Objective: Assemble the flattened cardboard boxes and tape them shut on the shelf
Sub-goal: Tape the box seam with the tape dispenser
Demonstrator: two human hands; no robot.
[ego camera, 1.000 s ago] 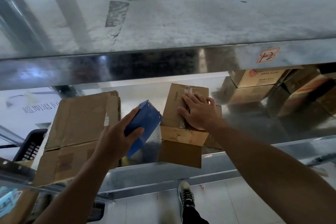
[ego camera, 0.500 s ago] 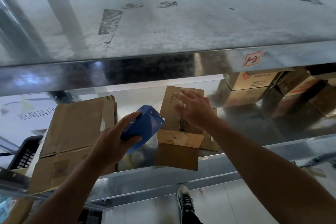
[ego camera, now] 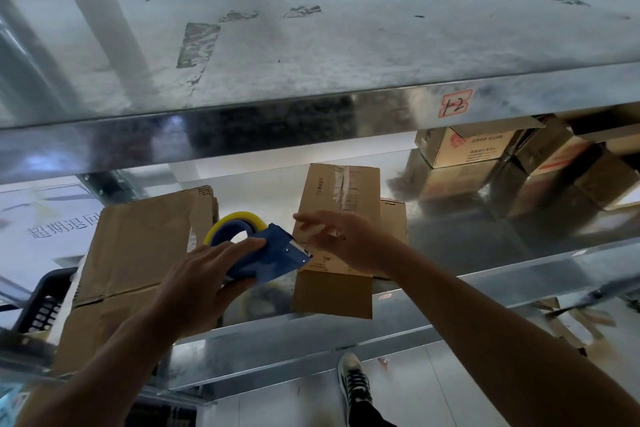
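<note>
1. Floor, nearest: 1 shoe (ego camera: pixel 353 381), black/white, below the front rim of the shelf (ego camera: pixel 485 288).
2. L hand (ego camera: pixel 204 284): fingers and thumb curled round the blue tape dispenser (ego camera: pixel 273 256) (qty 1). The dispenser is held above the shelf front, blade end pointing right twd the box. 1 yellowish tape roll (ego camera: pixel 235 224) sits at its far end.
3. R hand (ego camera: pixel 349 239): fingers spread, nearly straight, holding nothing. Positioned over the near part of the box top, just beside the blade end. Contact w/ box: cannot tell.
4. Cardboard box (ego camera: pixel 337 204): qty 1, assembled, at shelf centre. Near flap hangs down over the front rim. Clear tape strip runs along the top seam. 1 further cardboard piece shows behind its right side.
5. Flattened cardboard (ego camera: pixel 138 243): left of the box, apart from it. Min. 2 sheets, stacked, overhanging the front rim.
6. Crate (ego camera: pixel 45 302): qty 1, dark plastic, far left, partly hidden by the sheets.
7. Cartons (ego camera: pixel 464 146): min. 3, far right at the shelf rear, grouped close together.
</note>
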